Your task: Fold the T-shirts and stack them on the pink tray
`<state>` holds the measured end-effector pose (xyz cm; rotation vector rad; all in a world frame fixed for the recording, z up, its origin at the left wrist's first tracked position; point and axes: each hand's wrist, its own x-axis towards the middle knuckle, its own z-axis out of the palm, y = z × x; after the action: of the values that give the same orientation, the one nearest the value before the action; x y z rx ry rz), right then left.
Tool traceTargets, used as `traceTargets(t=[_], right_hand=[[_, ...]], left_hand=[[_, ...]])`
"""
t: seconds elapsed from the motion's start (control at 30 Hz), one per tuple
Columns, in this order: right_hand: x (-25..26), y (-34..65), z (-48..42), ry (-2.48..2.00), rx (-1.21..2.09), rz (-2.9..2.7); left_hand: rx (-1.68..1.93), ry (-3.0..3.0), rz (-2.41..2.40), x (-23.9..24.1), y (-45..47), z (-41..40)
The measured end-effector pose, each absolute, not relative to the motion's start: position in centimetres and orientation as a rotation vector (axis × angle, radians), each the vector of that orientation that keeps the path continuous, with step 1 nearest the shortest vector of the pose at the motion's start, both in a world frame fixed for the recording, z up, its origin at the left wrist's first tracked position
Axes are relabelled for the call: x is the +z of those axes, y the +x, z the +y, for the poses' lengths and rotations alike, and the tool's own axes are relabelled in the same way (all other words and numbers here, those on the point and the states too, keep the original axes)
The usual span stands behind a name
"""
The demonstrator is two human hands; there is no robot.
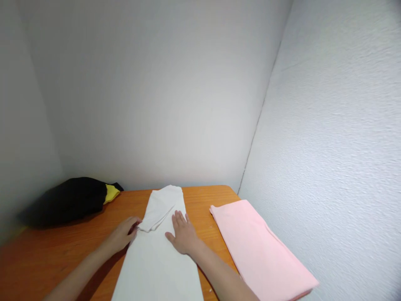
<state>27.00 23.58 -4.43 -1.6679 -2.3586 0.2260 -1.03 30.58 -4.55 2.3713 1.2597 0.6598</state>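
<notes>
A white shirt point(161, 267) lies folded into a long, narrow strip on the table, running away from me. Near its far end, a sleeve-like flap point(156, 215) is folded over the top, with a few layered edges showing. At the left edge of the shirt, my left hand point(127, 233) pinches the corner of this flap between thumb and fingers. My right hand point(182, 234) rests flat on the right side of the shirt, its fingers stretched out and pointing away. The near end of the shirt runs out of the picture.
Folded pink cloth point(260, 246) lies to the right on the orange-brown wooden table point(200, 196). At the back left is a heap of black cloth point(75, 198) with a yellow piece point(111, 193) beside it. Pale walls point(163, 92) stand behind and on both sides.
</notes>
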Motion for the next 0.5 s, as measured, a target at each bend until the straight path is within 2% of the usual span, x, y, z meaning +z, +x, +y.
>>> traceTargets(t=[0.37,0.5], right_hand=[[-4.1,27.3,23.6,-1.711,0.209,-2.379],[-3.4,27.2,23.2,-1.66,0.144,-2.422]], left_hand=[[0.522,2.612,1.438,-1.9,1.2,29.1],[0.444,2.788,1.246,-2.9,3.6,26.4]])
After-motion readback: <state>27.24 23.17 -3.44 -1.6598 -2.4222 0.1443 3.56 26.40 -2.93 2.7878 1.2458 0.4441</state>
